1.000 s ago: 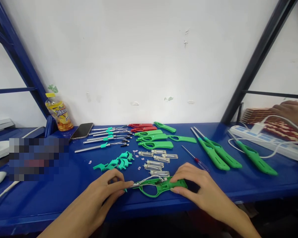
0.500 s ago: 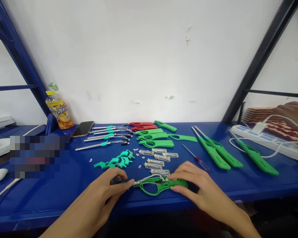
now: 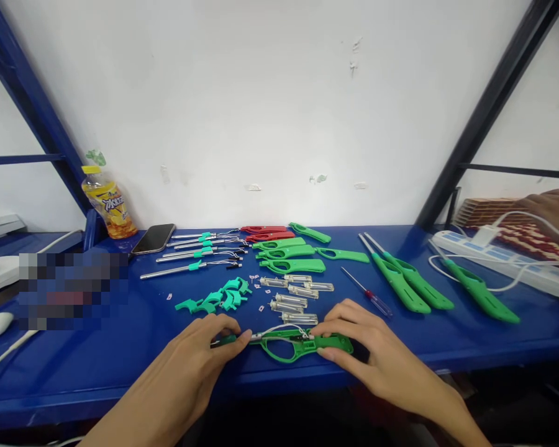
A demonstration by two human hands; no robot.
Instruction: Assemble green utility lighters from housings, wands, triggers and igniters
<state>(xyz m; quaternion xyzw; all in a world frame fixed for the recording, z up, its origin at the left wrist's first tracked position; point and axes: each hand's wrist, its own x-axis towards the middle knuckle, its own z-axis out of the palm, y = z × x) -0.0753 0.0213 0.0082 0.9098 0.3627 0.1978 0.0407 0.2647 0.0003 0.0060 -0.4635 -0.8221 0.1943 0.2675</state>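
A white wall [image 3: 242, 105], marked by small peeled patches [image 3: 254, 187], rises behind a blue tabletop [image 3: 88, 360]. A slanting blue post [image 3: 44, 118] stands at the left and a darker post [image 3: 487, 112] at the right, each meeting a thin crossbar [image 3: 517, 169]; light falls softly, and the space under the tabletop [image 3: 284, 419] is dark

Left hand [image 3: 199, 351]: grip rearranged over the past second. Metal tube [image 3: 256, 337] lies more nearly level than before, when it slanted down toward the pinch; teal trigger piece [image 3: 227, 339] on it, formerly a sliver below the thumb, now shows between thumb and index finger. Right hand [image 3: 366, 341]: index finger has crept left along the green casing half [image 3: 335, 343], its tip now right by the white wire connector [image 3: 311, 336]. Far right, co-worker's hand [image 3: 556, 205] has slid a little rightward, less of it in frame.
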